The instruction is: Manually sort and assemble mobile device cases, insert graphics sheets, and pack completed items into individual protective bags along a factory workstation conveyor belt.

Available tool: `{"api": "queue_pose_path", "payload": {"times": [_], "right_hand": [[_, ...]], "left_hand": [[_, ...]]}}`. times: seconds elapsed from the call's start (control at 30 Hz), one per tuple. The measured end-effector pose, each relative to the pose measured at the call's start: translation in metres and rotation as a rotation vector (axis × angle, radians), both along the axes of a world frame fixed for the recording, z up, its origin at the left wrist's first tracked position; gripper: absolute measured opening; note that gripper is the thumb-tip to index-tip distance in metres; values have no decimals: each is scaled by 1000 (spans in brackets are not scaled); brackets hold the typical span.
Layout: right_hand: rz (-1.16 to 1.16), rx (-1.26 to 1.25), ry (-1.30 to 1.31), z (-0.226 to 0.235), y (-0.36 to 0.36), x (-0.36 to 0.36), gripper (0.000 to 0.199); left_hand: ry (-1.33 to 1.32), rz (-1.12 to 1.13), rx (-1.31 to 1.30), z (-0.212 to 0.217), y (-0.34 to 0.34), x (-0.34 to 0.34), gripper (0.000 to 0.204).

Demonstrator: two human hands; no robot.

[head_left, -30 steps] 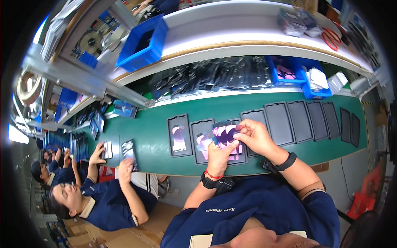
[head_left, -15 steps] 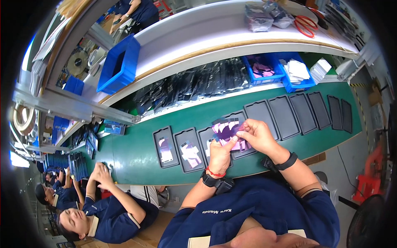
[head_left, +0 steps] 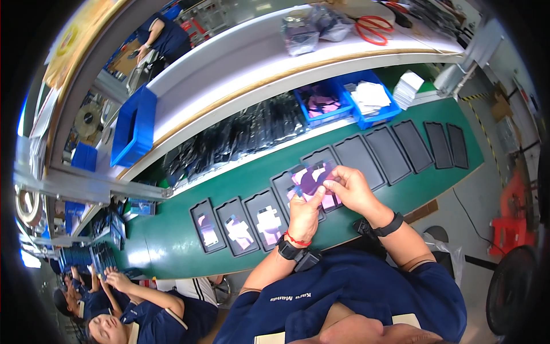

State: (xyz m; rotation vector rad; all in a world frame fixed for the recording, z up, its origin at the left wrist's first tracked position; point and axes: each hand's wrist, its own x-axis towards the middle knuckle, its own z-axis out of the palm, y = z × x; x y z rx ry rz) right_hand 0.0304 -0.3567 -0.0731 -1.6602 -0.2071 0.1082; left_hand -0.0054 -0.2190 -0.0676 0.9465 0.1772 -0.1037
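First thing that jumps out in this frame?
Centre of the picture: the left hand and right hand together hold a purple-and-pink sheet above the green belt. A row of black trays runs along that belt. Behind it, blue bins sit on the ledge, and red scissors lie on the white shelf above.

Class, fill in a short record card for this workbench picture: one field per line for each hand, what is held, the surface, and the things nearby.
Left hand: grips the lower edge of the purple sheet
Right hand: pinches its upper right edge
Held thing: thin purple sheet, above a tray
Surface: green belt
On the belt: row of dark trays, three at the left holding pale pieces
Behind: blue bins
Others: co-workers seated at lower left
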Motion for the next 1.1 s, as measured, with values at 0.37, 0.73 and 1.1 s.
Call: {"api": "queue_pose_path", "payload": {"times": [0.37, 0.73, 1.1], "right_hand": [[-411, -609, -353, 30, -55, 11, 31], [-478, -763, -78, 12, -153, 41, 25], [-489, -28, -91, 24, -139, 16, 5]], "left_hand": [[137, -56, 2, -17, -32, 19, 23], [101, -195, -59, -17, -59, 30, 24], [101, -210, -111, -4, -94, 30, 18]]}}
